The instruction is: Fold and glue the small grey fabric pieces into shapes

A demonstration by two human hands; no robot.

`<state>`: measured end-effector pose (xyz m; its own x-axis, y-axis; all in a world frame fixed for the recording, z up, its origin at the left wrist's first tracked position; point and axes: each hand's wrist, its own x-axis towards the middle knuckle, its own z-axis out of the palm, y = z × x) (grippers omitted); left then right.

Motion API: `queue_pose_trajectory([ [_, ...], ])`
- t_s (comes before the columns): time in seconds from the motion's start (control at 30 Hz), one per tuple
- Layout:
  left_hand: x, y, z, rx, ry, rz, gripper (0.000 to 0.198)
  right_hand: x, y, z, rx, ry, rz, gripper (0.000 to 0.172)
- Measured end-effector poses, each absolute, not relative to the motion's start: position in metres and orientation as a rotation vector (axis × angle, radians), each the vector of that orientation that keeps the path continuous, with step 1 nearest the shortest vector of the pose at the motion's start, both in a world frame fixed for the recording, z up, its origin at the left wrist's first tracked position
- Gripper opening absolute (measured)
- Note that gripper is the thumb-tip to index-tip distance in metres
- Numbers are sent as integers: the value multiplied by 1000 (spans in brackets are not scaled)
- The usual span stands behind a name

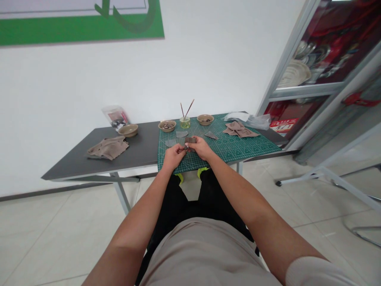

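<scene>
The person's right hand (202, 148) pinches a small grey-brown piece (190, 140) above the green mat (238, 147), back from the front edge of the worktop (145, 147); the left hand (175, 155) is half curled, its fingertips drawn together at the piece's near side, though from here I can't tell whether they grip it; the piece looks flat, roughly oblong and light, to my eye fairly stiff, so a gentle thumb-and-finger hold along its edges should suit it; beyond it lies a clear sheet (181, 134), smooth and likely slippery; toward the worktop's back edge stands a squat glass jar (185, 122) of yellowish liquid; toward the right end slumps a soft, creased brown cloth (236, 129).
</scene>
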<state>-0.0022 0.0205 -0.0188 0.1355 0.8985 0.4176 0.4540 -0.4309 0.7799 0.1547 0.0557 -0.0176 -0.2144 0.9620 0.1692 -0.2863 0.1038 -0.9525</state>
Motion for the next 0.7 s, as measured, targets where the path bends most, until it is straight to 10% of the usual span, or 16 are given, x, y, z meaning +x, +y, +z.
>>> queue_pose_trajectory([
  [0.7, -4, 22, -24, 1804, 1268, 1346, 15, 157, 52, -17, -701, -1260, 1435, 43],
])
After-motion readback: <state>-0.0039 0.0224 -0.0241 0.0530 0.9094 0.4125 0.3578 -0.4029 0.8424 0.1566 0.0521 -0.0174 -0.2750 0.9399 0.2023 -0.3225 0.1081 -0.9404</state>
